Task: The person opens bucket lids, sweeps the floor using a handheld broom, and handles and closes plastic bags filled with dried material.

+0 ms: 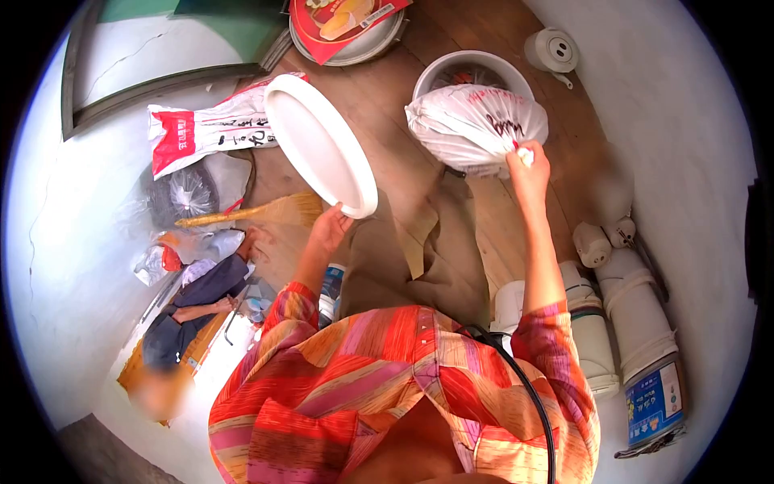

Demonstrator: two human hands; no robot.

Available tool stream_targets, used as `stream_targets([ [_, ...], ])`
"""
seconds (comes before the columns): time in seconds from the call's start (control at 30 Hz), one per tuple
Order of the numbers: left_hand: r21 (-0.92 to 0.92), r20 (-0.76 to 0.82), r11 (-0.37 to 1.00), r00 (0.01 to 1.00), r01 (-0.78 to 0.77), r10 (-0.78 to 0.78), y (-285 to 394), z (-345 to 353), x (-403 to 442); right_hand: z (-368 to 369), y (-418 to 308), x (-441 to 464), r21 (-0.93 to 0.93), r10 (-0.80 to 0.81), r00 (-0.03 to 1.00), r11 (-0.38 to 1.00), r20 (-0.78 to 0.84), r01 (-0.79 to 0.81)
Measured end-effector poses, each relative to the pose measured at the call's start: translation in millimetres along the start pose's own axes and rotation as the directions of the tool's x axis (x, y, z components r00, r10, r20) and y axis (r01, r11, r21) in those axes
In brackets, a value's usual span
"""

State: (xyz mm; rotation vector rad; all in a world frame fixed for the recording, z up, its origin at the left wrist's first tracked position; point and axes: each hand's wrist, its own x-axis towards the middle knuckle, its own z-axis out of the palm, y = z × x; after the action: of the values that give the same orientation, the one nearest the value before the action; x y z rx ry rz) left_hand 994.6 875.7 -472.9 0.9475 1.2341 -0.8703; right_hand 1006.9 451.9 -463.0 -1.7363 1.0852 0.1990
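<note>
Plastic sack (472,125) could fall if our right grip (529,168), clenching it, loosens; our left grip (328,230) pinches a white lid (321,147).

A shirt (387,347) striped red, orange and pink — with a plain white lid (320,145), white bag (459,125) (red-and-black lettering (505,125)) and brown trousers (383,274).

No text reads clearly: characters blur on the ten-o'clock sack (214,129), one-o'clock bag (472,129) and four-o'clock label (655,403).

1 held lid (318,145), 1 held bag (472,125)
</note>
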Motion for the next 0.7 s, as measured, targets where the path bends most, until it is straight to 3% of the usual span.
stream_targets([
  [0.2, 0.028, -0.008, 0.999, 1.0, 0.02, -0.02, -1, 5, -13, 37, 49, 47, -0.294, 0.099, 0.994, 0.952, 0.05, -0.08],
  [0.3, 0.114, 0.008, 0.993, 1.0, -0.015, 0.014, -2, 17, -11, 50, 101, 71, -0.361, 0.05, 0.932, 0.928, 0.358, 0.089],
  [0.4, 0.17, 0.018, 0.981, 0.995, -0.095, 0.094, -3, 36, 17, 63, 121, 77, -0.399, 0.052, 0.934, 0.911, 0.354, 0.1],
  [0.47, 0.295, -0.122, 0.951, 0.983, -0.094, 0.135, -8, 47, 47, 63, 111, 77, -0.434, 0.074, 0.937, 0.897, 0.34, 0.087],
  [0.5, 0.331, -0.122, 0.939, 0.982, -0.096, 0.143, -6, 65, 55, 62, 110, 75, -0.169, 0.183, 0.935, 0.976, 0.305, -0.136],
  [0.53, 0.366, -0.118, 0.925, 0.981, -0.098, 0.151, -5, 85, 65, 62, 107, 74, 0.116, 0.292, 0.909, 0.934, 0.298, -0.338],
  [0.7, 0.483, -0.097, 0.866, 0.976, -0.126, 0.196, -26, 151, 138, 35, 121, 42, 0.314, 0.474, 0.822, 0.766, 0.316, -0.562],
])
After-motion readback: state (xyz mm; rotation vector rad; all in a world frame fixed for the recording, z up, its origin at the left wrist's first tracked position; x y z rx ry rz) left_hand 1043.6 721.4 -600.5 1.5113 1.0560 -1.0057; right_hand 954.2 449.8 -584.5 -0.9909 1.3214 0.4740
